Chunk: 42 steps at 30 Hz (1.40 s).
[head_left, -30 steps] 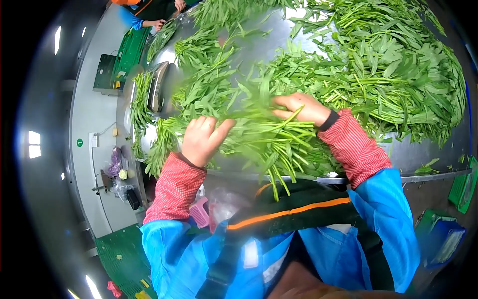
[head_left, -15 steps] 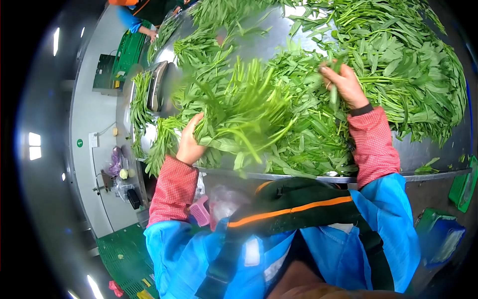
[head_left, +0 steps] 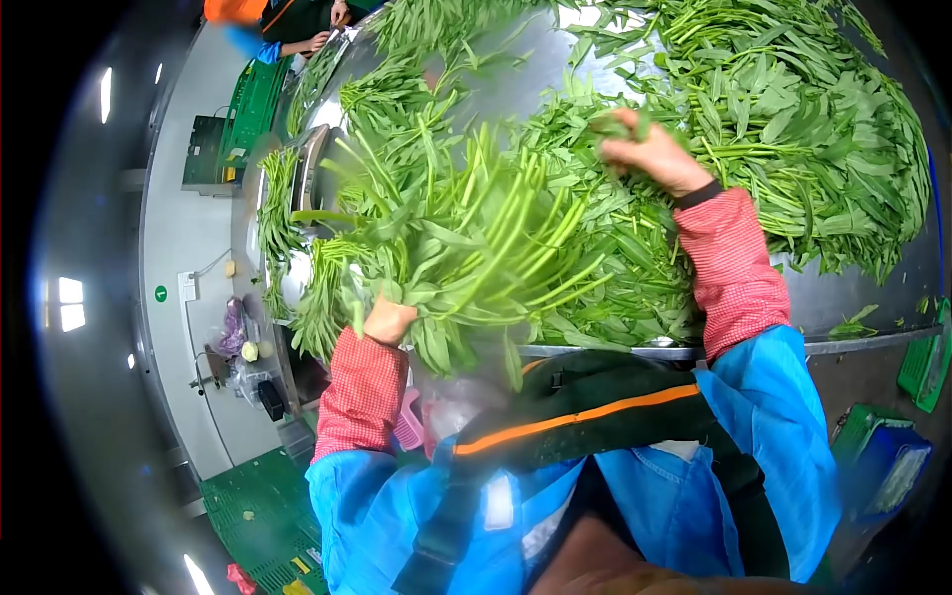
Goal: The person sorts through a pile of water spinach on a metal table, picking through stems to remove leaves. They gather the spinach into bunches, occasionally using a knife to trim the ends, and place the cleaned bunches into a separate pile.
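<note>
My left hand [head_left: 390, 319] is wrapped round a large bunch of leafy greens [head_left: 496, 233], long pale stems fanning out to the right and leaves drooping below. The bunch covers most of that hand's fingers. My right hand [head_left: 650, 154] is raised to the right of the bunch, its fingers closed on a small bit of greens [head_left: 623, 126], blurred by motion. Beneath that hand lie loose leafy greens [head_left: 645, 258] on the metal table [head_left: 516, 69].
A big heap of greens [head_left: 793, 139] fills the table's right side. A scale [head_left: 311, 164] stands at the left beside smaller bunches [head_left: 281, 193]. Another person's hands [head_left: 322, 35] are at the far left edge. Green crates [head_left: 263, 521] stand lower left.
My left hand has turned and drawn down toward me with its bunch. My right hand has moved left and slightly up. The other person's hands have shifted.
</note>
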Tool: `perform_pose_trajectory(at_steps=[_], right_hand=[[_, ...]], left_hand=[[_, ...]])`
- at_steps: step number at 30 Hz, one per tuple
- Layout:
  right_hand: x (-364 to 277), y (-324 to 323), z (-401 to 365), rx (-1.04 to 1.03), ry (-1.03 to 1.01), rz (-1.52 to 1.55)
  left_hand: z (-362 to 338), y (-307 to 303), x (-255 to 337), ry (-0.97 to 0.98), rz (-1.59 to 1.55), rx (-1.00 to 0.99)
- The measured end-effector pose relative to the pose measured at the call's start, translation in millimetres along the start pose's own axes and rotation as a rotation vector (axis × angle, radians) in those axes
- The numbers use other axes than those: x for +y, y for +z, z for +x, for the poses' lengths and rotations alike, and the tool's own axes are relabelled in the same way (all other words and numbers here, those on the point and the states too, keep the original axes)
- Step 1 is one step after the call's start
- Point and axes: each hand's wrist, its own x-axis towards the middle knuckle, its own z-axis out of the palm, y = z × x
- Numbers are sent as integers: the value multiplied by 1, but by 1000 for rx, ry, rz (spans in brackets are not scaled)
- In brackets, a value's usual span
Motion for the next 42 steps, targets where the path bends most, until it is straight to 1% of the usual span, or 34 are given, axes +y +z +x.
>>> perform_pose_trajectory(at_steps=[1, 2, 3, 4, 6, 7, 8, 9, 10, 12, 13, 15, 16, 18, 21, 22, 24, 25, 26, 27, 28, 29, 30, 31, 32, 33, 34, 36, 37, 38, 39, 40, 41, 42], right_hand=[[-3, 12, 4, -77, -92, -215], [-5, 23, 5, -221, -64, -122], [8, 40, 15, -273, -188, -236], [7, 55, 14, -329, -291, -239], [19, 76, 20, -168, -314, -178], [9, 58, 15, -120, -104, -154], [30, 44, 26, 33, -295, 56], [-9, 25, 3, 172, 52, 239], [7, 3, 4, 166, -30, 495], [10, -25, -10, 91, -353, 758], [6, -31, -16, -96, -446, 864], [-7, -17, -28, -192, -295, 869], [-6, -3, -17, -234, -135, 298], [15, 22, -18, 20, -218, -1113], [-25, 32, -27, 17, -294, -456], [-41, 45, -30, -22, -276, -366], [-34, 80, -27, 98, -460, -566], [-38, 87, -22, -45, -300, -653], [-45, 87, -23, -92, -246, -678], [-23, 81, -9, 45, -359, -522], [-21, 76, -4, 172, -466, -359], [-20, 53, -10, 96, -250, -194], [-9, 38, -1, 234, -325, -145], [-32, 16, -15, 243, -18, -17], [-10, 2, -7, 347, -107, 320], [-15, -3, -10, 329, -170, 526], [-9, -13, -15, 177, -170, 532], [-2, 2, -13, 54, -17, 290], [-4, 24, -17, -32, -51, 250], [-7, 42, -18, -127, -13, 187], [-24, 63, -22, -146, 11, 72], [-25, 82, -24, -156, -89, -22], [-15, 91, -17, -207, -121, -22], [-2, 96, -8, -262, -155, -24]], left_hand=[[-1, 1, -2, -19, -26, 2], [-1, 1, -3, -63, -80, 14], [-2, 2, -4, -114, -143, 37], [-6, 4, -4, -155, -226, 68], [-7, 5, -6, -205, -293, 90], [-11, 5, -7, -227, -327, 103], [-15, 4, -9, -247, -359, 114], [-18, 2, -12, -273, -397, 124], [-22, -1, -15, -302, -431, 130], [-26, -11, -26, -429, -542, 121], [-28, -19, -33, -493, -599, 117], [-31, -28, -44, -614, -712, 110], [-21, -17, -30, -483, -573, 147], [-7, 18, 18, -342, -646, 313], [-5, 13, 6, -322, -613, 231], [-5, 11, 0, -331, -605, 207], [-5, 8, -9, -341, -609, 167], [-5, 7, -11, -343, -615, 153], [-7, 7, -14, -346, -630, 147], [-11, 4, -17, -350, -642, 143], [-16, 2, -20, -361, -661, 141], [-21, -1, -24, -372, -683, 140], [-25, -1, -27, -378, -717, 143], [-27, -3, -29, -388, -748, 137], [-27, 1, -26, -361, -836, 145], [-27, 6, -26, -290, -850, 160], [-26, 8, -25, -219, -860, 174], [-28, 2, -32, -210, -849, 159], [-27, 0, -33, -208, -840, 146], [-25, 0, -33, -207, -879, 150], [-23, 2, -32, -209, -919, 150], [-21, 5, -31, -211, -959, 149], [-20, 12, -28, -171, -1025, 194], [-19, 10, -33, -154, -1057, 124]])
